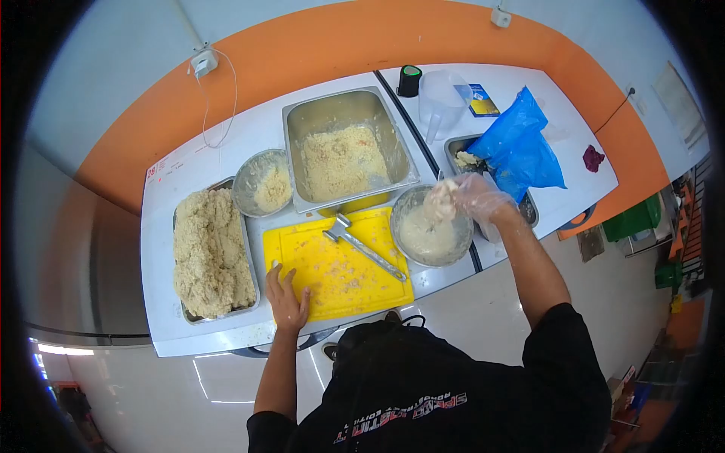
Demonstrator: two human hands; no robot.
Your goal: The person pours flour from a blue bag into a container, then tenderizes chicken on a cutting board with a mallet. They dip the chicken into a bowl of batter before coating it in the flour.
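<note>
My left hand (287, 300) rests with its fingers apart on the lower left edge of a yellow cutting board (310, 260) strewn with small scraps. Across the board lies a metal meat mallet (366, 247). In a clear glove, my right hand (479, 198) grips a batter-coated piece (440, 202) above a bowl of pale batter (427, 235). Behind the board a deep steel pan (293, 128) holds crumbly coating, and a smaller metal bowl (243, 181) beside it holds some more. At the left, a tray (253, 264) is heaped with coated pieces (211, 253).
Behind my right hand, a blue plastic bag (521, 147) lies partly over a metal tray (532, 211). Farther back stand a clear jug (440, 102), a black cylindrical device (409, 81) and a blue-yellow packet (483, 100). A dark red crumpled item (593, 158) lies at the right.
</note>
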